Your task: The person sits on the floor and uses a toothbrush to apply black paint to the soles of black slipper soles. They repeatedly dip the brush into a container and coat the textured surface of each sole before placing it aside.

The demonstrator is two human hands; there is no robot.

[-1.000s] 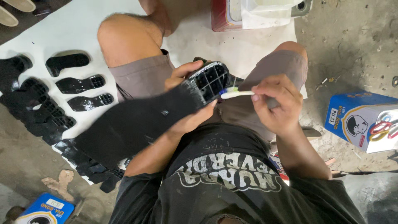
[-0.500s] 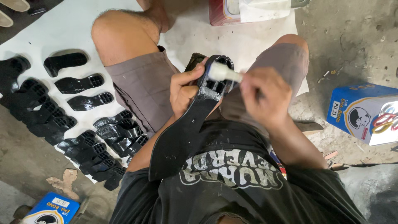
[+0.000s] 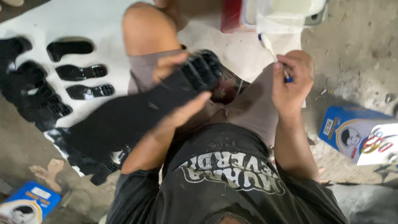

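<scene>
While our left hand (image 3: 178, 95) is clasping the black shoe sole (image 3: 141, 114) flat across our lap, tread up for easy reach, our right hand (image 3: 290, 81) is pinching a toothbrush (image 3: 269, 47) lifted clear beside it.

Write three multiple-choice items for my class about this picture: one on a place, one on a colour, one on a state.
1. Where do the spare black soles lie?
A. on a white sheet at the person's left
B. inside the red tub
C. on the blue box

2. What colour is the shoe sole in the left hand?
A. white
B. black
C. red

3. What is the right hand doing with the toothbrush?
A. it has dropped it
B. pressing it on the sole
C. holding it up, clear of the sole

Answers: 1 A, they lie in rows on the white sheet; 2 B, the sole is dark all over; 3 C, the bristles point away, apart from the sole.
</scene>
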